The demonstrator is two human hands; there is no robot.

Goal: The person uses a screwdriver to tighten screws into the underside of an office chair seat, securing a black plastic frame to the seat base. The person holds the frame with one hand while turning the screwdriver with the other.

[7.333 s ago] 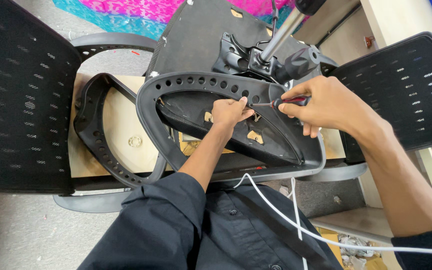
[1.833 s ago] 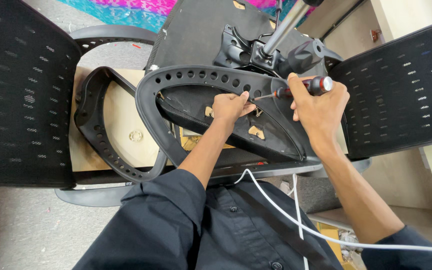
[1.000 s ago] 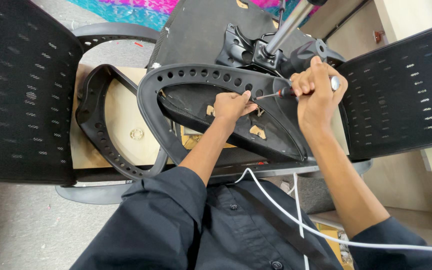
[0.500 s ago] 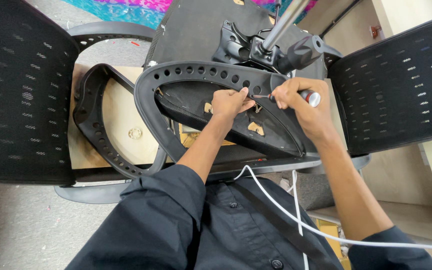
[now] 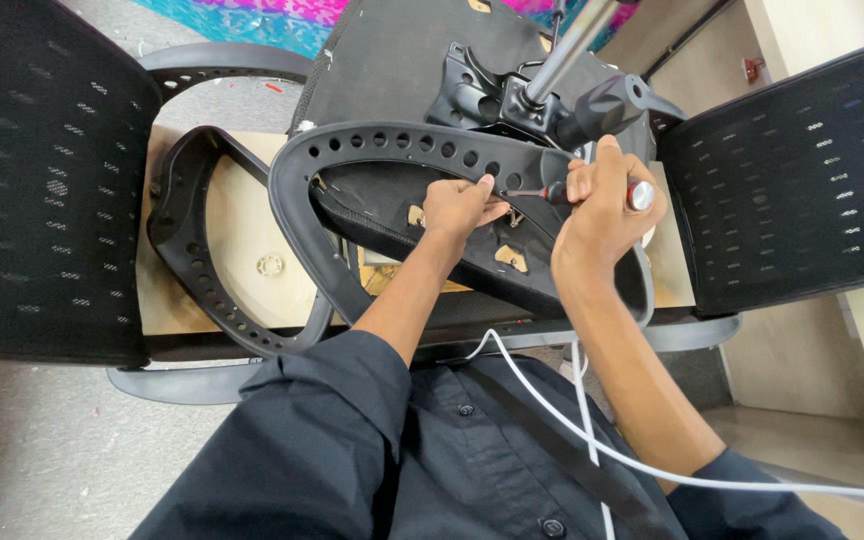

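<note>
— At the middle of the scene, on the black perforated plastic armrest loop (image 5: 392, 150) lying over the upturned black chair seat (image 5: 392, 60): left hand (image 5: 460, 205), fingers curled, fingertips pinching something too small to tell.

— And just right of it?

— Right hand (image 5: 600, 205), wrapped tight round a red-and-black screwdriver (image 5: 592, 192), shaft pointing left, tip beside the left fingertips.

— Farther left?

— Second black armrest loop (image 5: 202, 250), flat on a tan board (image 5: 242, 250). Black mesh chair backs at both sides.
</note>
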